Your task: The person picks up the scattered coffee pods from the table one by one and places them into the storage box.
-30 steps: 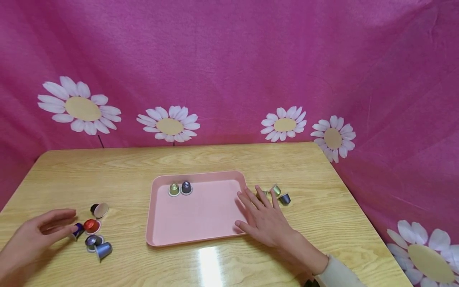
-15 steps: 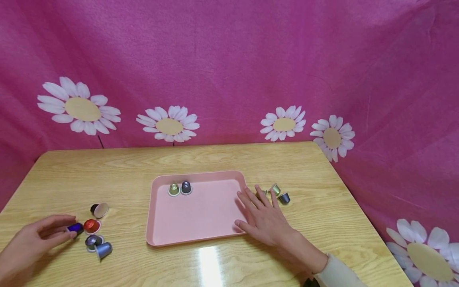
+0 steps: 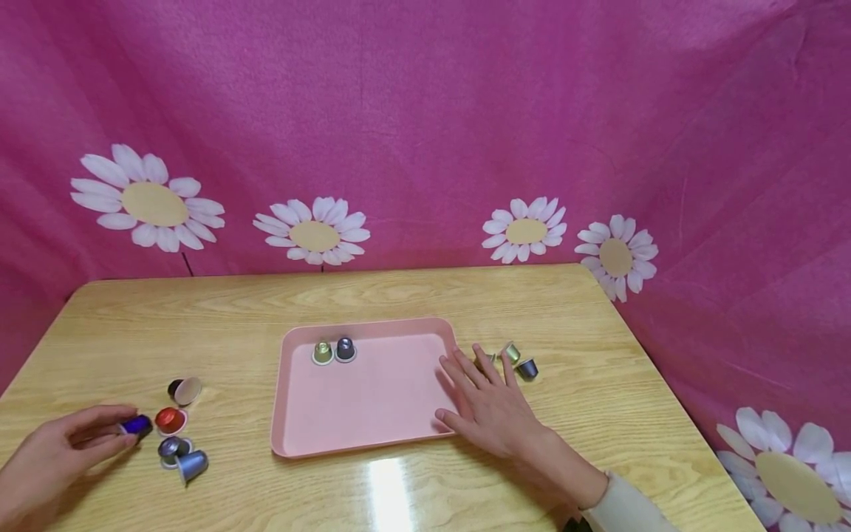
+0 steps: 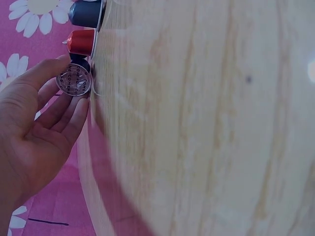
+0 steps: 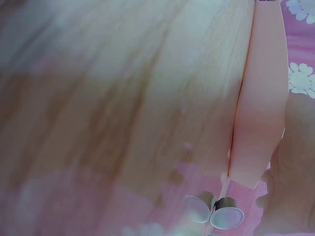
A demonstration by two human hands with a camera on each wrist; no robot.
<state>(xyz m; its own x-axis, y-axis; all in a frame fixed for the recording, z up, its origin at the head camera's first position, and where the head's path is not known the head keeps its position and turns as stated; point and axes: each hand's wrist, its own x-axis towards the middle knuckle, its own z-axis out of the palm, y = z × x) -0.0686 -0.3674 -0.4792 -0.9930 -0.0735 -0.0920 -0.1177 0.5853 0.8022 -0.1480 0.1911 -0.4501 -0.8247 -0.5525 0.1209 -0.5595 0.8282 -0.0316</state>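
L hand [image 3: 63, 454] pinches purple pod [image 3: 138, 426], red pod [image 3: 170, 420] nearby at 3 o'clock. R hand [image 3: 495, 414] released, fingers spread, at tray's [image 3: 368, 410] approx 4 o'clock.

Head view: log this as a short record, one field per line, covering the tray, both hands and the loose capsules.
Tray: pink; gold capsule and dark capsule upright side by side, far left
Left hand: pinches purple-blue capsule
Right hand: fingers spread, at the tray's right edge
Loose, left of tray: black capsule, red capsule, purple-grey capsule, light blue capsule
Loose, right of tray: pale green capsule, blue-grey capsule, partly hidden capsule
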